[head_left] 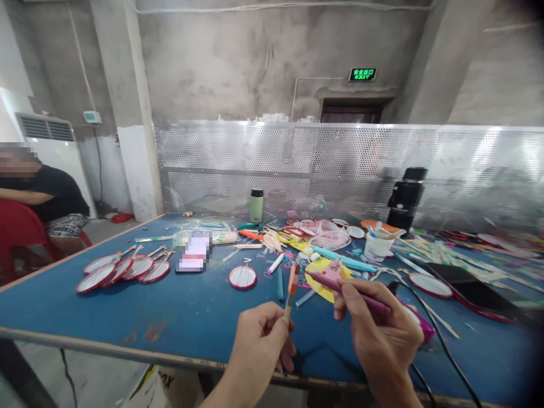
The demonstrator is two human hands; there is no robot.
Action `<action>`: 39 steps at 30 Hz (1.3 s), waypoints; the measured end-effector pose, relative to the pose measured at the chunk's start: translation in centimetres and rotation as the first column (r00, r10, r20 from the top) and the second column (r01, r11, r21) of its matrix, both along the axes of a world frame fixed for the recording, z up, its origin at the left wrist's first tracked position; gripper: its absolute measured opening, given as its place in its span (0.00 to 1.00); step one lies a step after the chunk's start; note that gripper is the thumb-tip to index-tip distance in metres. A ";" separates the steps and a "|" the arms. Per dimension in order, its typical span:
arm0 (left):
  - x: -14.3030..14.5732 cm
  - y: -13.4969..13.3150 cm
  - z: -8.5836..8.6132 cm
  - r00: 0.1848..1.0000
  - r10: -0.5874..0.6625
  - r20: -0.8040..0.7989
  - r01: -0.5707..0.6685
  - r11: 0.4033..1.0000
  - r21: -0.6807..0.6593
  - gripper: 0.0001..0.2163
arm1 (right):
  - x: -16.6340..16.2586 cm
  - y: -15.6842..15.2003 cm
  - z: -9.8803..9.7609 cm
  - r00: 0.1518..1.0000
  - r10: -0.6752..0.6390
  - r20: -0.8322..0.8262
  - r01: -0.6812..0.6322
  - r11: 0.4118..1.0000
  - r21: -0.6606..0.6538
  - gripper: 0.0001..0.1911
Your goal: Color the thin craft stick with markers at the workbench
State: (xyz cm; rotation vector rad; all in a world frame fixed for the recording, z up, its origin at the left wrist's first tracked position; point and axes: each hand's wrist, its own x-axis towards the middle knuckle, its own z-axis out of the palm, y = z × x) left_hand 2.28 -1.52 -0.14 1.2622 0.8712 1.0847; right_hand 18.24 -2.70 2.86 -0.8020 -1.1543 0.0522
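My left hand [261, 340] is closed around a flat wooden stick [288, 310], held upright, with orange and grey bands on its upper part. My right hand [380, 326] grips a slim magenta pen [327, 283]; its tip points left towards the stick's banded end, and I cannot tell whether they touch. Behind the pen lies a yellow disc [318, 290] with a pink figure on it. A teal marker [280, 284] and a white marker with a purple end [275, 264] rest just beyond the stick. Partly hidden by my right hand is a magenta object [426, 328].
Several red-rimmed discs on sticks [97, 277] overlap at the left, and a single disc [242, 277] lies nearer. A phone [194, 252], green bottle [256, 205], white cup [377, 248] and black flask [407, 201] stand or lie farther back. A black cable [442, 343] runs along the right.
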 end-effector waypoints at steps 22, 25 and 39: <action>-0.1 -0.4 0.6 0.999 -0.015 -0.041 0.014 1.000 -0.015 0.13 | 0.0 0.0 0.0 0.998 0.015 0.067 -0.015 1.000 -0.013 0.04; -0.2 -0.5 0.8 0.999 -0.012 -0.052 0.011 1.000 -0.025 0.14 | 0.1 0.0 0.0 0.997 0.014 0.074 -0.013 1.000 -0.020 0.05; -0.1 -0.4 0.7 0.999 -0.012 -0.046 0.011 1.000 -0.025 0.14 | 0.0 0.2 0.0 0.996 0.012 0.086 -0.013 1.000 0.013 0.02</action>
